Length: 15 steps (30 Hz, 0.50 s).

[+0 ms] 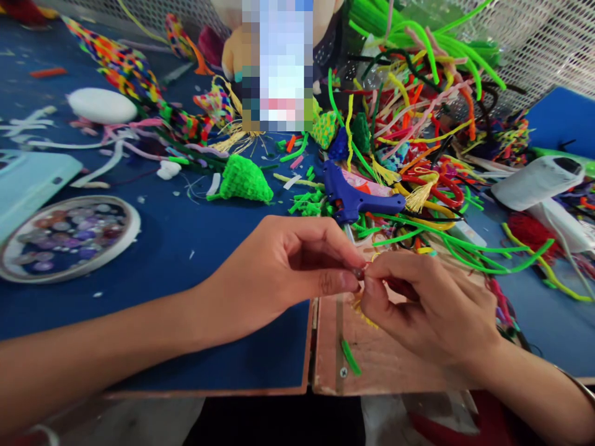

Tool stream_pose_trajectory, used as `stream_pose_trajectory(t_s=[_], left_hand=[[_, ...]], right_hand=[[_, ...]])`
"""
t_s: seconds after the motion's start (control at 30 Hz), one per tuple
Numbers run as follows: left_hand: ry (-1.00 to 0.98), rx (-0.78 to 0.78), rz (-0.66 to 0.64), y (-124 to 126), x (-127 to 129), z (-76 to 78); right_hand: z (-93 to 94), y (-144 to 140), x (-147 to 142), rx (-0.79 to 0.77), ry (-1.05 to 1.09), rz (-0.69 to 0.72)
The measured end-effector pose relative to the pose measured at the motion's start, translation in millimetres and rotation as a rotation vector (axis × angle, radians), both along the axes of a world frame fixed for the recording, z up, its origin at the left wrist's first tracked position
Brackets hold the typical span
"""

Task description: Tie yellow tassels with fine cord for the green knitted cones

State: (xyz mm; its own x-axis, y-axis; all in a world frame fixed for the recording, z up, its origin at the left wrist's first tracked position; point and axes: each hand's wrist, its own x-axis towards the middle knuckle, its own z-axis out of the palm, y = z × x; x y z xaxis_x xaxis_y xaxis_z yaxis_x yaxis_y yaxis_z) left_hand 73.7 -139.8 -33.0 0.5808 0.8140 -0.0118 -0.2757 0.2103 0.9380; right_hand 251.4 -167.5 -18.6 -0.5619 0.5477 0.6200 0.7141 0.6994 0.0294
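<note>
Both hands, left hand [279,272] and right hand [427,303], pinch a small bead [359,272].

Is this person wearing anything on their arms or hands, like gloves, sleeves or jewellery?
No gloves. The left hand and right hand are bare, with short, unpainted fingernails, and both forearms are uncovered as far as the picture shows, so no sleeves are visible. No rings show. A thin bangle circles the right wrist, and something pale, too blurred to identify, sits at the left arm's lower edge.
</note>
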Motion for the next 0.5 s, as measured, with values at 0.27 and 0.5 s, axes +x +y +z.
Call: stream_pose_trajectory(t_s=[0.27,0.5], left_hand=[[-0.003,-0.008,0.0,-0.7,1.3,1.0],[-0.024,-0.013,-0.003,-0.5,2.4,-1.4]], right_hand=[[-1.1,0.9,-3.1,0.013,-0.012,-0.011],[0.0,0.1,-2.6,0.007,-0.008,-0.016]])
